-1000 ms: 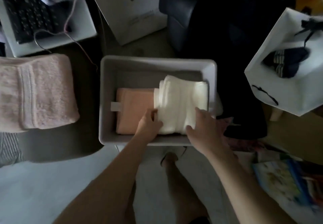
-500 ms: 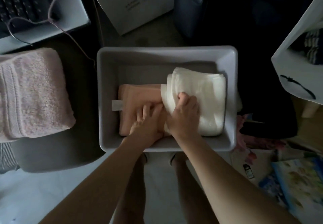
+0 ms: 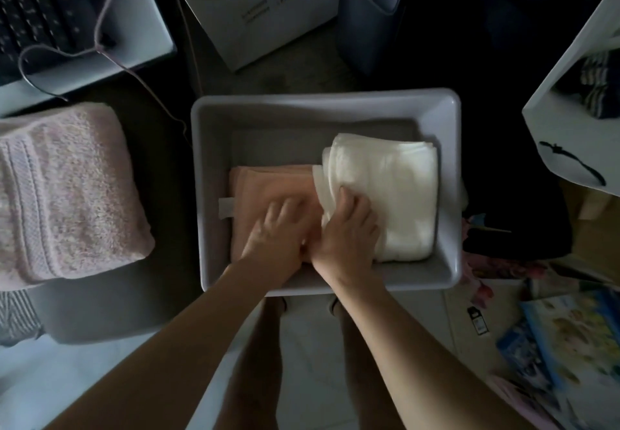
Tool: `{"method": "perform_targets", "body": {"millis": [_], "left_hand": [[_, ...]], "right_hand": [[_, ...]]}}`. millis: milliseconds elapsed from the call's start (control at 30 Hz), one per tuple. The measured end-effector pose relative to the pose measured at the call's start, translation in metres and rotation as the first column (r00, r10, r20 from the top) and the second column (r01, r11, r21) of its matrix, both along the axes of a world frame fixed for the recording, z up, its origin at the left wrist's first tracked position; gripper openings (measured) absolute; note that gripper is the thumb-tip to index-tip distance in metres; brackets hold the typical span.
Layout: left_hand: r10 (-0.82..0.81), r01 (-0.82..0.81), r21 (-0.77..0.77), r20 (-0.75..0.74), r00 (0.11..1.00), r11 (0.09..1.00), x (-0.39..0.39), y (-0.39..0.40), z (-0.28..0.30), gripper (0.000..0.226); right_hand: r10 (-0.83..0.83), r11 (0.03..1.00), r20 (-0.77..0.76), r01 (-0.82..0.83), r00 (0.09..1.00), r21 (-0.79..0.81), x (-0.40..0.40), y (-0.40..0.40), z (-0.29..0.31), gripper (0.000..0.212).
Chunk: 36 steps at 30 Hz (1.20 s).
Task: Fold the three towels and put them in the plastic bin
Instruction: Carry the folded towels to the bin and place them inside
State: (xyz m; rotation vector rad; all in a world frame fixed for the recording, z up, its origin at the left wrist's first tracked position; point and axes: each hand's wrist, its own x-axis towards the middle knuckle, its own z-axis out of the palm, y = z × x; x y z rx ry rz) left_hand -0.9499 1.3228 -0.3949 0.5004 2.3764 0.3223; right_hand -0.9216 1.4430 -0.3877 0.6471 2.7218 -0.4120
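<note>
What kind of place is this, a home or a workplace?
Probably a cluttered room at home: a laptop with a loose cable, a white paper bag and picture books lie around the plastic bin.

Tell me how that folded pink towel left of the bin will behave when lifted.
The pink towel looks thick and plush, so probably bulky yet light. It is soft cloth, so likely floppy: lifted by one edge, its folds may fall open. Supporting it from beneath with both hands seems safer.

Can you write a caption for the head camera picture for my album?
Two hands settle peach towel and white towel in the plastic bin.
</note>
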Motion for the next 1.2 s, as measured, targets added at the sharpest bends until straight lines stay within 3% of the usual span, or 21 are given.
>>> {"method": "perform_targets", "body": {"millis": [67,167,300,433,533,633,733,900,1033,1100,1200], "left_hand": [[-0.084,0.081,0.102,0.023,0.996,0.991,-0.009,0.008,-0.004,0.052],[-0.161,0.157,0.136,0.025,0.987,0.978,-0.016,0.021,-0.007,0.058],[-0.261,0.26,0.024,0.019,0.965,0.965,-0.026,0.038,-0.001,0.085],[-0.283,0.281,-0.159,0.005,0.959,0.947,-0.027,0.038,-0.002,0.059],[-0.144,0.151,-0.2,0.048,0.988,0.968,-0.019,0.016,-0.007,0.062],[-0.156,0.165,-0.13,0.074,0.985,0.978,-0.017,0.006,-0.011,0.071],[-0.158,0.163,-0.05,0.093,0.983,0.985,-0.011,0.003,-0.013,0.071],[-0.272,0.265,0.08,0.112,0.956,0.961,0.009,-0.003,-0.018,0.085],[-0.288,0.284,0.137,0.011,0.958,0.949,-0.001,-0.011,-0.015,0.081],[-0.124,0.125,0.078,-0.008,0.992,0.989,-0.001,-0.017,-0.016,0.08],[-0.014,0.008,-0.211,-0.024,1.0,0.978,0.005,-0.02,-0.022,0.087]], "right_hand": [[-0.023,1.0,-0.014,0.023,1.0,0.017,-0.002,0.006,-0.005,0.067],[-0.104,0.99,-0.087,0.095,0.991,-0.102,-0.007,0.03,-0.004,0.063],[-0.208,0.968,-0.196,0.173,0.958,-0.18,-0.008,0.043,0.002,0.068],[-0.189,0.978,-0.232,0.162,0.954,-0.129,-0.002,0.039,-0.001,0.058],[-0.084,0.996,-0.089,0.08,0.992,-0.047,-0.004,0.026,-0.012,0.062],[0.086,0.996,0.094,-0.086,0.992,-0.001,-0.007,0.014,-0.023,0.055],[0.11,0.99,0.106,-0.099,0.988,-0.104,-0.011,0.023,-0.015,0.06],[0.337,0.92,0.138,-0.295,0.931,-0.257,0.015,0.054,0.005,0.083],[0.371,0.914,0.269,-0.298,0.889,-0.275,0.03,0.045,-0.003,0.086],[0.368,0.92,0.363,-0.278,0.856,-0.275,0.027,0.037,-0.014,0.094],[0.351,0.932,0.484,-0.252,0.802,-0.259,0.016,0.026,-0.027,0.106]]}}
